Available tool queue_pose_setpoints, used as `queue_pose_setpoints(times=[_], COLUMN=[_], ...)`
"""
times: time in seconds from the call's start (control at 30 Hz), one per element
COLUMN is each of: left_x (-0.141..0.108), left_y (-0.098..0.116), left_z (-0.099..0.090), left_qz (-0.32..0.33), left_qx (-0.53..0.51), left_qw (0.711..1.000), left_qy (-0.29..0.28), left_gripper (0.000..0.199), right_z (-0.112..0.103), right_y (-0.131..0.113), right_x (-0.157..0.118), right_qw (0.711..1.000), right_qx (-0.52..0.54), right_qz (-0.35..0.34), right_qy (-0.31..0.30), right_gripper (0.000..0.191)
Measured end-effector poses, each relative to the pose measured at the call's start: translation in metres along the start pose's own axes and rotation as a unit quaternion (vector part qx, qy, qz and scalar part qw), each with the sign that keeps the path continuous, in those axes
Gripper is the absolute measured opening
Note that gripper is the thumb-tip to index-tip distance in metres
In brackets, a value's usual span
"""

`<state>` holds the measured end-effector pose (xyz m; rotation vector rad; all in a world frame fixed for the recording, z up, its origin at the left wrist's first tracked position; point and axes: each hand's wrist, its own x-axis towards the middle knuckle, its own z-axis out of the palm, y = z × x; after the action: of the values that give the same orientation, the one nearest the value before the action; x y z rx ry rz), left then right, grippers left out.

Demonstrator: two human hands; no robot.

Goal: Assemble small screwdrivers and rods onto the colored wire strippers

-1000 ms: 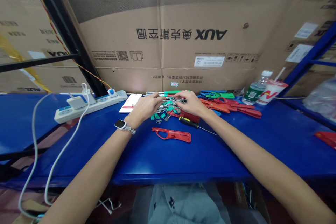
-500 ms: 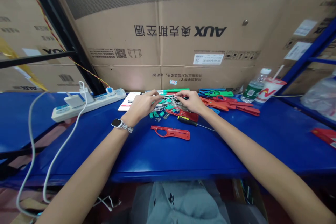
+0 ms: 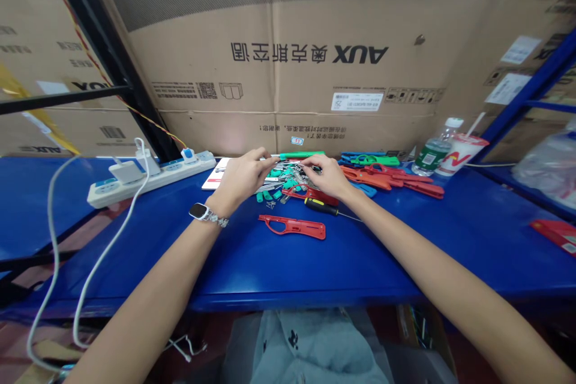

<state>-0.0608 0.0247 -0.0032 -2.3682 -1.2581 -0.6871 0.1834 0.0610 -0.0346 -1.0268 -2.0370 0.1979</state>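
My left hand is over the left side of a heap of small metal and green plastic parts. Its thumb and forefinger are pinched together; whatever lies between them is too small to make out. On the heap's right side, my right hand has its fingertips drawn together low over the parts, and their contents are hidden. Just below the heap lies a red plastic shell, with a yellow and black screwdriver beside it. Nearer me, a red lighter half-shell rests flat on the blue table.
Orange and red shells lie to the right, green and blue ones behind them. A water bottle and a paper cup stand farther right. A white power strip with cables is at left. A large carton stands behind.
My left hand has risen slightly, its pinched fingers a little higher above the heap. My right hand has barely shifted. The shells and screwdriver lie where they were.
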Motion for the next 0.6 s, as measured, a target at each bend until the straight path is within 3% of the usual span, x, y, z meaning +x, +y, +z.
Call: queue_pose_setpoints(times=[0.2, 0.3, 0.6], left_x=[0.001, 0.000, -0.001], left_y=[0.001, 0.001, 0.000], left_z=[-0.002, 0.000, 0.002], left_qz=[-0.008, -0.006, -0.011], left_qx=[0.003, 0.010, 0.023], left_qw=[1.000, 1.000, 1.000], left_qy=[0.006, 0.008, -0.004], left_gripper=[0.035, 0.036, 0.035], right_z=[-0.001, -0.005, -0.003], right_y=[0.002, 0.003, 0.015], right_x=[-0.001, -0.001, 0.005], right_qw=[0.996, 0.996, 0.984], right_qx=[-0.060, -0.054, 0.137], right_qz=[0.026, 0.053, 0.106], right_qy=[-0.056, -0.054, -0.032], right_gripper=[0.011, 0.014, 0.017])
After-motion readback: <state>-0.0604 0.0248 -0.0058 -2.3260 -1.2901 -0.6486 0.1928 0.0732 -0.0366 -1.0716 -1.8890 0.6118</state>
